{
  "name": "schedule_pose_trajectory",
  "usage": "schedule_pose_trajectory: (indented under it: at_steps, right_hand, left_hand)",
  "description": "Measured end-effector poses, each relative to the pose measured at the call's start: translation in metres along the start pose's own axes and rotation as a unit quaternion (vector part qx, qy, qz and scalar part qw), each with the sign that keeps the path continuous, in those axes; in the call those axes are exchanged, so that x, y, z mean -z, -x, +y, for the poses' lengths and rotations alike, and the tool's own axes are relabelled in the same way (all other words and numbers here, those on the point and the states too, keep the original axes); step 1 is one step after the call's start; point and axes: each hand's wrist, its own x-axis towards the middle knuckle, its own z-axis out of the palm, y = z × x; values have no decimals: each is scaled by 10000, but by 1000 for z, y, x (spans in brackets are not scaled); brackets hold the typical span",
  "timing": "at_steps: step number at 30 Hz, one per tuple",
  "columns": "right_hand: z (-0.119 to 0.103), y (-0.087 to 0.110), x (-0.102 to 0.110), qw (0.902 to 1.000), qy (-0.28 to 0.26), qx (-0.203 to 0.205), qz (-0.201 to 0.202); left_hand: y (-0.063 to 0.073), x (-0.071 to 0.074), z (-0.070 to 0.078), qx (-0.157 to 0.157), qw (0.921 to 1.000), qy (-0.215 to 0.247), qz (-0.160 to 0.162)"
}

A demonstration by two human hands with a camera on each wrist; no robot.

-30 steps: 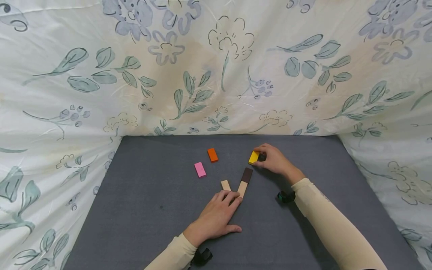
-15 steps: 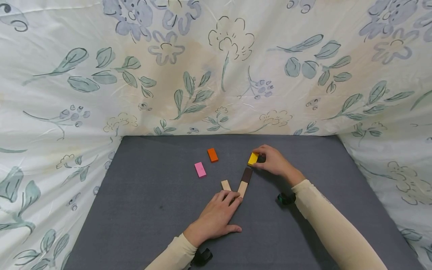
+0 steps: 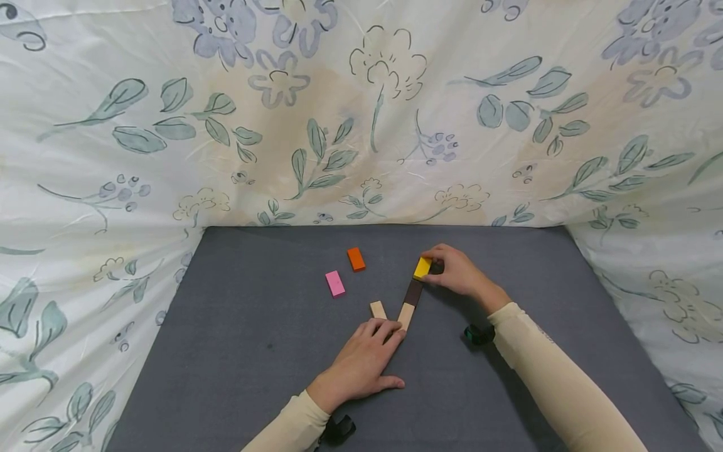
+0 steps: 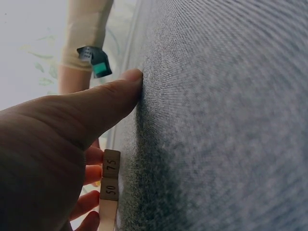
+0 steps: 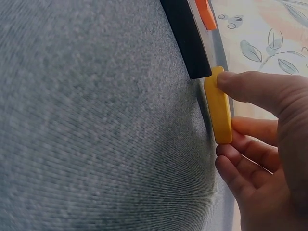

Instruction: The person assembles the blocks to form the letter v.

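In the head view my right hand point(image 3: 460, 270) pinches a yellow block point(image 3: 422, 268) between thumb and fingers. The yellow block's near end meets the far end of a dark brown block point(image 3: 413, 293), and a pale wooden block point(image 3: 406, 316) continues that slanted line toward me. My left hand point(image 3: 361, 361) lies palm down, fingertips over the near ends of this pale block and a second pale block point(image 3: 378, 309); the hand hides where they come together. Low in the left wrist view, block faces point(image 4: 111, 163) marked 75 and 50 show beside the fingers.
An orange block point(image 3: 356, 259) and a pink block point(image 3: 335, 284) lie on the grey tabletop point(image 3: 237, 351), left of the slanted line. Flowered cloth point(image 3: 316, 163) hangs behind the table and along both sides. Black wrist cameras point(image 3: 479, 333) are strapped under both forearms.
My right hand has drawn the yellow block slightly nearer and left, closing the small gap to the dark brown block. The left hand has stayed in place.
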Motion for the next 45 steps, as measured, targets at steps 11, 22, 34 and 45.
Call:
schedule_pose_trajectory:
  at_steps: [11, 22, 34, 45]
  right_hand:
    - [-2, 2, 0, 10000, -18, 27, -86]
    - [-2, 1, 1, 9999, 62, 2, -118]
    - [0, 1, 0, 9998, 75, 67, -197]
    - [0, 2, -1, 9996, 67, 186, -190]
  left_hand:
    - [0, 0, 0, -15, 10000, 1, 39]
    - [0, 2, 0, -36, 10000, -9, 64]
    - [-1, 0, 0, -9, 10000, -9, 32]
    - [-1, -1, 0, 1, 10000, -2, -7]
